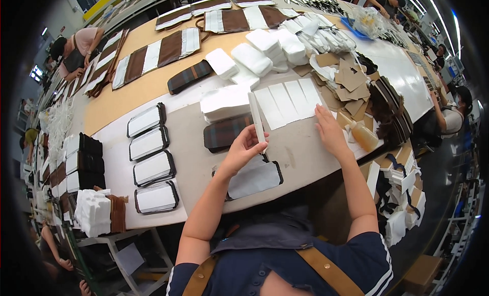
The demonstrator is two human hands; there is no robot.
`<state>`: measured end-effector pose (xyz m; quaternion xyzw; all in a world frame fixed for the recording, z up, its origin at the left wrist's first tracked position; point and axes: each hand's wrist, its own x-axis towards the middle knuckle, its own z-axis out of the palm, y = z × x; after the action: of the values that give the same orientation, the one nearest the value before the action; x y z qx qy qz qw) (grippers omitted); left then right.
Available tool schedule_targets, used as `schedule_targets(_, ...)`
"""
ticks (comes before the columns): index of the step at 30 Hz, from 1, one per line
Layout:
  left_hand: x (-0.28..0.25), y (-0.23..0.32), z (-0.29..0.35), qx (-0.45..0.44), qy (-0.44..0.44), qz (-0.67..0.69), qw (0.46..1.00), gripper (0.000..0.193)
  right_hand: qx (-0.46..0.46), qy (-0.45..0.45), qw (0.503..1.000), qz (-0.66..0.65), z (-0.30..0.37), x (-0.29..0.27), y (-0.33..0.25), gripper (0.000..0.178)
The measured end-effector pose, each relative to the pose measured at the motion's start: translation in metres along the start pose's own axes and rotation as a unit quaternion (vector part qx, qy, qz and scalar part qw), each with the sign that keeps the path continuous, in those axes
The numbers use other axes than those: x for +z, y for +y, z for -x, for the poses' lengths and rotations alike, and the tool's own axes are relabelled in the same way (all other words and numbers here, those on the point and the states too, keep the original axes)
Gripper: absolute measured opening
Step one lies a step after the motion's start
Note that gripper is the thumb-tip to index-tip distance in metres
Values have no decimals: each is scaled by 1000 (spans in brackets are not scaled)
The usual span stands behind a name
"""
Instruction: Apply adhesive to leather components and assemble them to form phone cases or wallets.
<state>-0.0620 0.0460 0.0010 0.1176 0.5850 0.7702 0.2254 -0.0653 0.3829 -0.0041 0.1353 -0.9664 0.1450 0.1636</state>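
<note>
My left hand (243, 151) is closed around a narrow white strip (257, 122), which stands nearly upright on edge; whether it is one strip or a thin bundle I cannot tell. Several flat white strips (286, 103) lie side by side on the grey work surface just beyond. At their right end rests my right hand (330, 129), fingers stretched out, the tips touching the last strip. Below my left hand lies a pale rounded panel with a dark edge (255, 178), partly covered by my wrist. A dark plaid piece (227, 134) sits beside that hand, next to a stack of white sheets (224, 103).
Right of my right hand lies a bottle of amber liquid (363, 136), near brown card scraps (351, 81) and dark brown pieces (389, 110). Four-sided dark-edged panels (153, 166) line the left. White padded stacks (254, 59) stand beyond. A co-worker (76, 49) works at far left.
</note>
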Motion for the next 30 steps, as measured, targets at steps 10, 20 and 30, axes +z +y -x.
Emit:
schedule_targets(10, 1, 4, -1, -3, -2, -6, 1000, 68, -1, -54, 998, -31, -3, 4, 30, 41)
schedule_targets(20, 4, -2, 0, -3, -32, -4, 999, 65, -5, -68, 997, -26, -2, -4, 31, 38)
schedule_targets(30, 3, -8, -1, 11, -58, -31, 998, 74, 178, -92, 759, -619, -29, 32, -132, 60)
